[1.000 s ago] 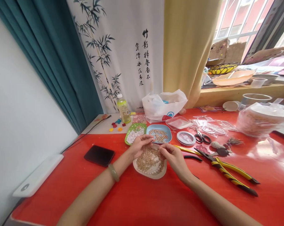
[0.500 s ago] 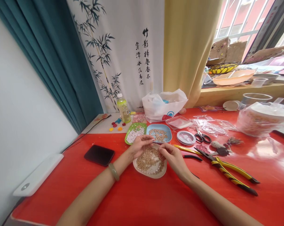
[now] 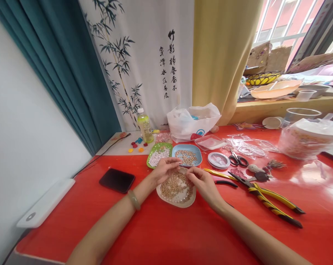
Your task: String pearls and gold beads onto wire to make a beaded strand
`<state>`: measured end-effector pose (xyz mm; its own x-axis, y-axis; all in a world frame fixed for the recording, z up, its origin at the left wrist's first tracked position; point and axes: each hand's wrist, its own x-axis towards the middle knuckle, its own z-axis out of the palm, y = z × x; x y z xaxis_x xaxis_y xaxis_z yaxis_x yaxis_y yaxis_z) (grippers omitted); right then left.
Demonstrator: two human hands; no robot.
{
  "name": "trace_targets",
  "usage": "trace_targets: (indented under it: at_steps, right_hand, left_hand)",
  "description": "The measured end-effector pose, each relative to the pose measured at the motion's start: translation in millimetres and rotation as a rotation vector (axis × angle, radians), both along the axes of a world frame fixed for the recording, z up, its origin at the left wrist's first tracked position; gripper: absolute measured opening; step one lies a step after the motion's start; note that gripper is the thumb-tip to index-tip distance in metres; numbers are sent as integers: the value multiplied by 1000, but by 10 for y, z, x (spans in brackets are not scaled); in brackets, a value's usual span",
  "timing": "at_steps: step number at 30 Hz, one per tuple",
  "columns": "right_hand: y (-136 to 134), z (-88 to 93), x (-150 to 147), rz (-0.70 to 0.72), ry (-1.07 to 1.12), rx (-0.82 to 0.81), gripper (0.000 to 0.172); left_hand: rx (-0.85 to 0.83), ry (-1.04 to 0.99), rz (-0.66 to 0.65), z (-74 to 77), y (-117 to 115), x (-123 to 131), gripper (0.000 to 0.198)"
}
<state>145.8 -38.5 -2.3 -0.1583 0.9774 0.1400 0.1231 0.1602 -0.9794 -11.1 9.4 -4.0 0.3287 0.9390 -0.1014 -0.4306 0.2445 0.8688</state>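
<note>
My left hand [image 3: 167, 170] is closed in a pinch above the far left rim of a white dish [image 3: 162, 198] of small gold beads [image 3: 173, 187]. What sits between its fingertips is too small to make out. My right hand [image 3: 198, 177] pinches over the dish's right side, and its thumb and forefinger hide whatever they hold. The two hands' fingertips are a short gap apart. White beads lie along the dish's near side. Just beyond my hands stand a green tray [image 3: 149, 164] of pearl-white beads and a blue tray [image 3: 200, 159] of gold beads.
To the right lie yellow-black pliers [image 3: 265, 200], scissors [image 3: 238, 160], a round spool [image 3: 218, 161] and a key [image 3: 261, 176]. A phone [image 3: 117, 180] lies left. Behind stand a bottle [image 3: 145, 127] and a white plastic bag [image 3: 183, 123].
Both hands keep nearly the same pinched pose over the dish. The whole view has shifted very slightly.
</note>
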Motion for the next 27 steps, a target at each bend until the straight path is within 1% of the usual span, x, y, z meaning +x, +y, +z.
trace_targets:
  at_steps: [5,9,12,15,18,21,23,24,26,27]
  right_hand:
    - [-7,10,-1,-5,-11,-2,16]
    - [-14,31,-4,-6,-20,-8,17]
    - [-15,40,-12,-7,-23,-12,18]
    - [-7,31,-17,-7,-22,-15,19]
    - [9,8,-12,-1,-26,-7,20]
    - [24,-13,-3,21,-21,17,23]
    - [33,-19,1,33,0,16,25]
    - [36,-20,1,36,13,11,25]
    - [41,-20,0,38,28,1,26]
    - [43,-19,-1,39,32,-4,27]
  left_hand:
    - [-6,22,4,15,-3,-2,19]
    - [30,62,-2,16,-9,0,20]
    - [90,92,2,11,-14,6,24]
    - [171,167,-2,9,-23,14,27]
    - [262,252,-51,29,-36,16,29]
    - [315,279,-99,75,-24,-13,34]
    - [337,305,-58,108,22,-69,35]
    - [351,333,-6,121,59,-111,34]
    - [382,463,108,138,157,-229,31]
    - [400,561,163,142,212,-300,28]
